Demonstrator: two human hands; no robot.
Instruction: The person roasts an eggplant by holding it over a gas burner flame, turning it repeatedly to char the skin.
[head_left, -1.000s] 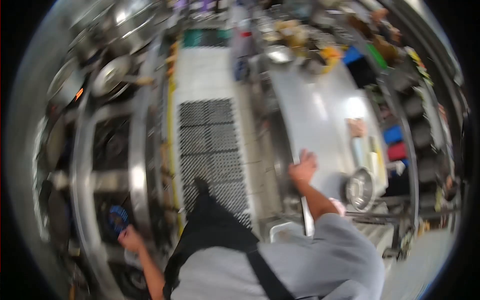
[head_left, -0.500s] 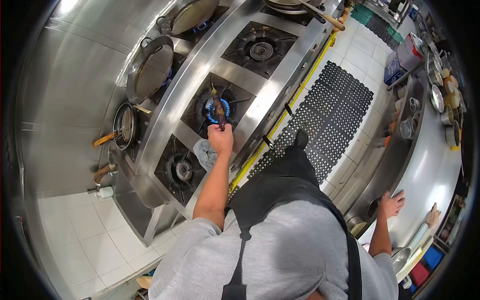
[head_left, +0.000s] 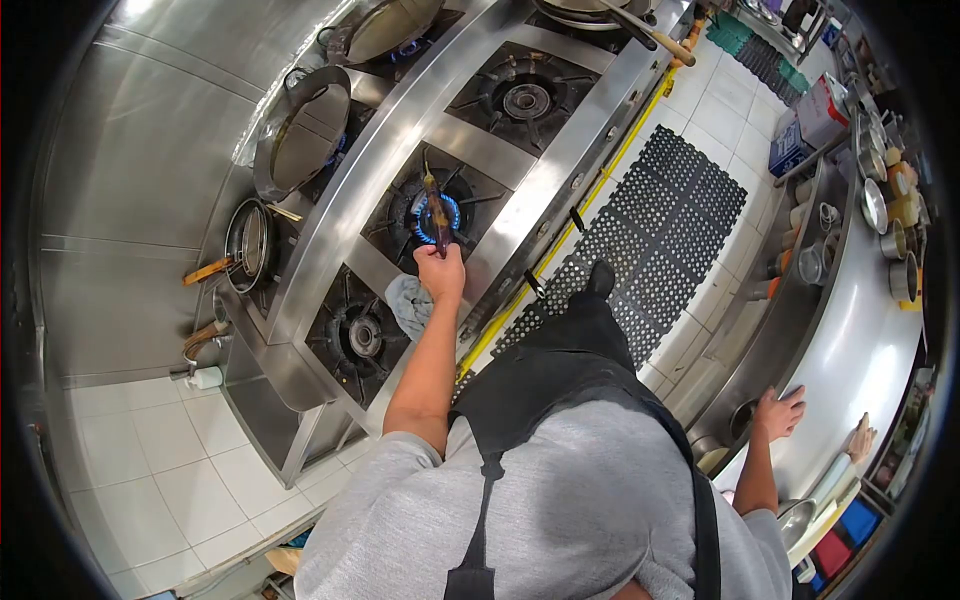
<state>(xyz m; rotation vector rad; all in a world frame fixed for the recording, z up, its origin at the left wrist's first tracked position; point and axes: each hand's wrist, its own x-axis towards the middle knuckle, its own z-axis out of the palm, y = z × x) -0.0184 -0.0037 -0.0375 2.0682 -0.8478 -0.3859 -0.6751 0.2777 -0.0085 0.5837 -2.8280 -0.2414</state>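
Note:
A long dark eggplant (head_left: 438, 212) lies over the blue flame of a lit gas burner (head_left: 456, 196) in the middle of the stove. My left hand (head_left: 440, 270) grips its near end, and the stem end points away from me. Beside that hand, a crumpled grey-white cloth (head_left: 409, 305) sits on the stove's steel surface. Off to the right, my right hand (head_left: 779, 413) rests on the edge of a steel counter (head_left: 800, 462) with its fingers apart and nothing in them.
Unlit burners (head_left: 527, 101) flank the lit one. Along the stove's back stand large pans (head_left: 304, 140), some over flames, and a wooden-handled strainer (head_left: 252, 243). Black perforated mats (head_left: 670, 210) cover part of the floor. Metal bowls (head_left: 873, 206) and containers line the right counter.
The camera view has shifted very slightly. My left hand still holds the eggplant over the flame, and my right hand stays on the counter edge.

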